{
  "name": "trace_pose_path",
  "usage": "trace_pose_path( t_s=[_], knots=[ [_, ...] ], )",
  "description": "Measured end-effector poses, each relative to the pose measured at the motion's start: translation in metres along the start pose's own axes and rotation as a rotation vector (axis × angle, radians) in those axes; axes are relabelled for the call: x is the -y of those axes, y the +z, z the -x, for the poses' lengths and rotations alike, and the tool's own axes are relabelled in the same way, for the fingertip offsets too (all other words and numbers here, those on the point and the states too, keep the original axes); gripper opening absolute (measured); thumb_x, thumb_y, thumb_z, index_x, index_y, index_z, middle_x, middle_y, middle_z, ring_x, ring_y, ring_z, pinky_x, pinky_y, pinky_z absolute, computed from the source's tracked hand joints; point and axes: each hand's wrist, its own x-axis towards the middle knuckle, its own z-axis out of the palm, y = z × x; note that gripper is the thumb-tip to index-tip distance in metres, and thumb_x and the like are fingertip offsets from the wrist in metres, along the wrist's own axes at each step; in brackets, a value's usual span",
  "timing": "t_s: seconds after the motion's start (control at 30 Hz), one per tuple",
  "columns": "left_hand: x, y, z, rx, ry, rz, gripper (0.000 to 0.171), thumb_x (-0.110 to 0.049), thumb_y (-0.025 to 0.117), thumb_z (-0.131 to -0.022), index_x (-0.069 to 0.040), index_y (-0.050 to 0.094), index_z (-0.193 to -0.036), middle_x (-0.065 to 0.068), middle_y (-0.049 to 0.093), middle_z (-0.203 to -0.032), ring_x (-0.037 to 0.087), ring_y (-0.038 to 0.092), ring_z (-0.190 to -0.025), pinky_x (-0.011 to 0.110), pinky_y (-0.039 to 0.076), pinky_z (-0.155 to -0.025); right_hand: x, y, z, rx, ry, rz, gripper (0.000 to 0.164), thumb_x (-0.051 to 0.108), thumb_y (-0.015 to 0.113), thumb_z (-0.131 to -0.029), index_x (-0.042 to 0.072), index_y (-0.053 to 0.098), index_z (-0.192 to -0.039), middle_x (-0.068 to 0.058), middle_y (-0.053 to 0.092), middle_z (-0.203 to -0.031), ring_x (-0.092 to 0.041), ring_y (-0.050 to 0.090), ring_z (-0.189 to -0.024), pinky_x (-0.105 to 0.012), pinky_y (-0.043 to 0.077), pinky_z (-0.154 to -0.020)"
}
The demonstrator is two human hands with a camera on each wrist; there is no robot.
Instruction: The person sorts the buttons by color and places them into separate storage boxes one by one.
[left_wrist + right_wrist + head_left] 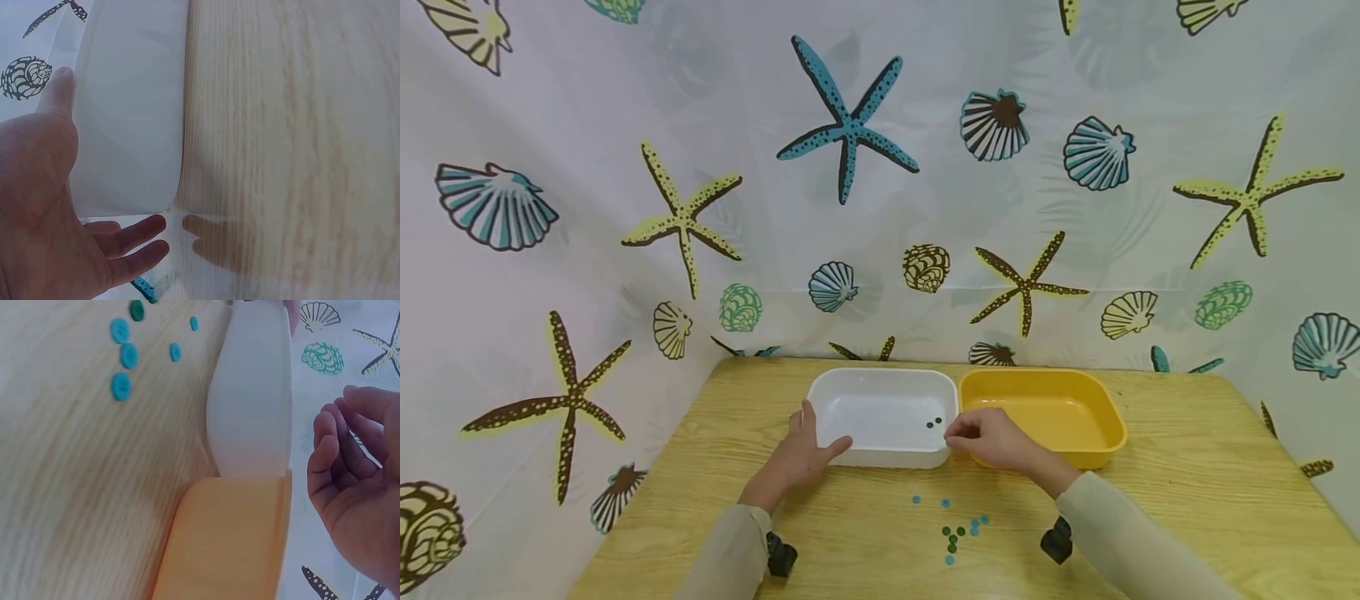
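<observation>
A white tray [880, 417] sits at the back of the table with two dark green buttons [934, 422] at its right end. My left hand [801, 450] is spread around the tray's front left corner, the thumb along the near rim and the other fingers beside the left end. Over the seam between the white tray and a yellow tray [1042, 457], my right hand [996, 437] is bent, thumb and fingertips brought together above the white tray's right rim. I cannot tell whether a button is between those fingertips.
In front of the trays lie several light blue buttons [950, 560] and several green buttons [952, 539] on the wooden table [865, 533]. A patterned cloth [880, 308] with starfish and shells hangs behind and on both sides.
</observation>
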Motion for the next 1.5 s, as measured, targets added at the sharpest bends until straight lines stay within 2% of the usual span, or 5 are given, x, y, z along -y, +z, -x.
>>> trace_pose_path(
  t_s=[0.13,0.3,0.47,0.9,1.5],
  knots=[
    [0.001,0.0,-0.001,0.004,-0.01,-0.006,0.111,-0.062,0.053,-0.087,0.005,-0.012,-0.147,0.03,0.002,-0.151,0.046,0.042,-0.121,0.054,0.036,-0.098,-0.002,0.005,0.011,0.031,-0.043,0.03,0.01,0.01,0.065,-0.09,0.002,0.071,-0.092,-0.007,0.067,-0.084,-0.012,0.052,-0.07,-0.022,0.045,-0.061],
    [0.001,-0.001,0.001,0.008,-0.011,-0.005,0.114,-0.066,0.052,-0.085,0.005,-0.012,-0.147,0.03,0.003,-0.151,0.046,0.043,-0.12,0.054,0.037,-0.097,-0.01,0.01,0.024,0.101,-0.108,0.09,0.009,0.012,0.066,-0.089,0.006,0.071,-0.092,0.008,0.064,-0.081,-0.007,0.053,-0.069,-0.024,0.047,-0.062],
    [-0.001,-0.002,0.003,0.006,-0.011,-0.012,0.114,-0.067,0.051,-0.085,0.006,-0.011,-0.147,0.03,0.003,-0.151,0.045,0.045,-0.118,0.053,0.038,-0.096,-0.016,0.017,0.033,0.175,-0.147,0.137,0.006,0.016,0.07,-0.087,0.011,0.071,-0.089,0.012,0.062,-0.084,-0.005,0.056,-0.076,-0.025,0.049,-0.069],
    [0.0,-0.002,0.002,0.007,-0.011,-0.003,0.116,-0.068,0.052,-0.083,0.005,-0.01,-0.147,0.03,0.003,-0.151,0.044,0.046,-0.118,0.053,0.038,-0.096,-0.027,0.033,0.044,0.246,-0.133,0.235,0.014,0.019,0.076,-0.079,0.014,0.072,-0.09,0.01,0.058,-0.086,-0.005,0.051,-0.079,-0.023,0.044,-0.073],
    [0.002,-0.001,0.0,0.009,-0.002,0.0,0.119,-0.073,0.05,-0.08,0.004,-0.01,-0.148,0.028,0.003,-0.151,0.043,0.045,-0.119,0.052,0.038,-0.096,-0.03,0.038,0.042,0.293,-0.149,0.312,0.012,0.016,0.076,-0.078,0.017,0.074,-0.09,0.015,0.055,-0.086,0.0,0.049,-0.078,-0.022,0.043,-0.073]
  ],
)
